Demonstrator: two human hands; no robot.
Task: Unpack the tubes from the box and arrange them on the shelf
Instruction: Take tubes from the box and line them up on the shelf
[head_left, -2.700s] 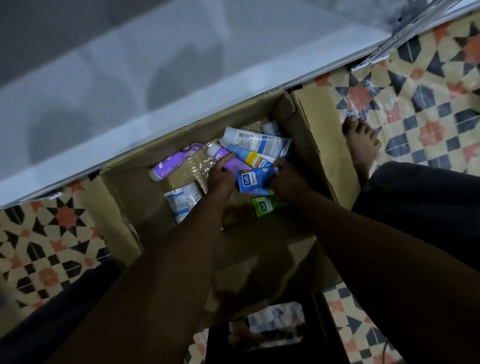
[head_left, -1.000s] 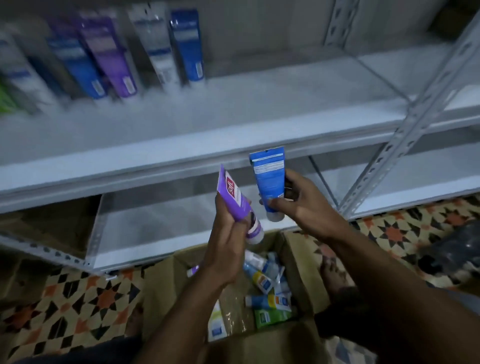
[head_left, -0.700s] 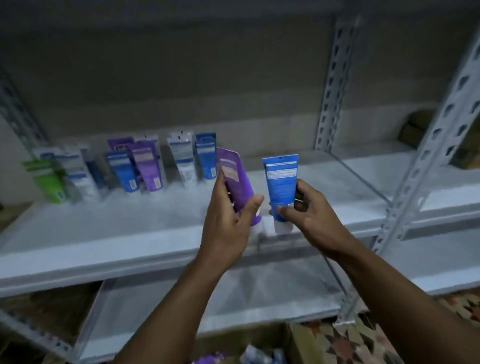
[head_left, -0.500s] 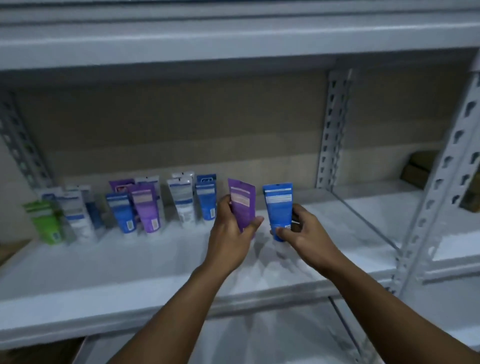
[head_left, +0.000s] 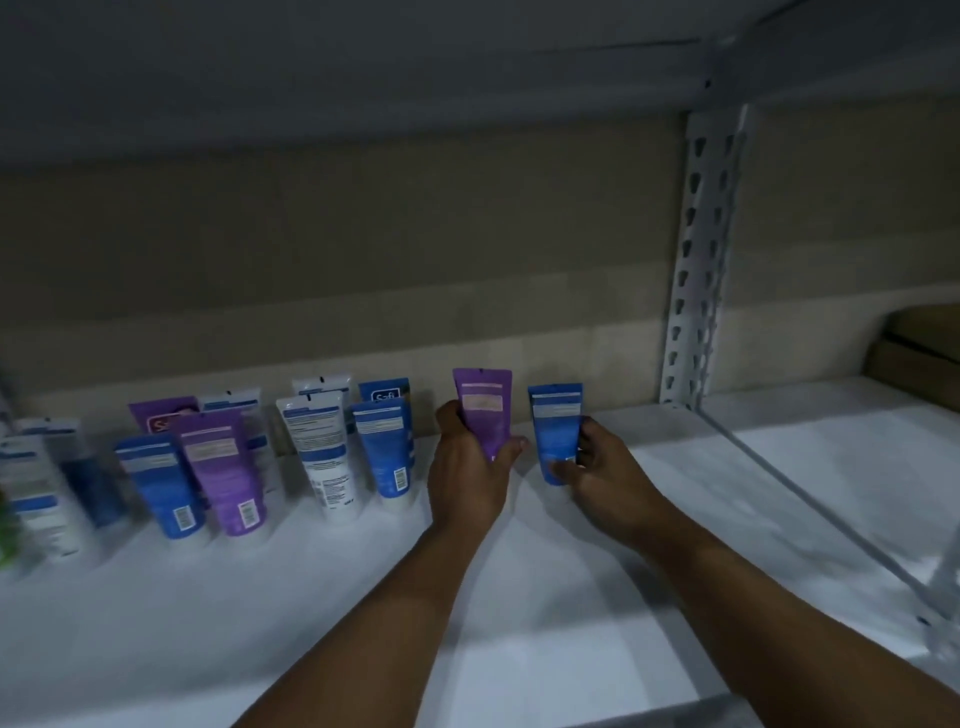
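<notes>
At the shelf front: white metal shelf board (head_left: 571, 649), 1, with two bare forearms reaching across it.
Left hand (head_left: 467, 467): fingers and thumb wrapped round a purple plastic tube (head_left: 483, 410), crimped end up; the lower end is hidden behind the palm.
Right hand (head_left: 602, 467): thumb and fingertips pinching a blue plastic tube (head_left: 557, 431), crimped end up, low over the board; whether its cap touches cannot be told.
Change: half a second ago both tubes were held over mid-shelf. They are now deeper in, just right of the standing row and near the wall. The cardboard box has dropped out of view.
Meaning: judged the set-down of this pair. The box held more tubes seconds ago, so unpacking is not finished.
In hand: 2 (purple 1, blue 1).
Standing tubes (head_left: 319, 457): caps down, two ranks; 8 plainly countable (blue 3, white 3, purple 2).
Left margin: blurred; at least 3 more and a green sliver, count unsure.
Behind: beige wall (head_left: 363, 234), 1; perforated grey upright (head_left: 696, 260), 1; brown carton (head_left: 919, 343) in the neighbouring bay, 1.
</notes>
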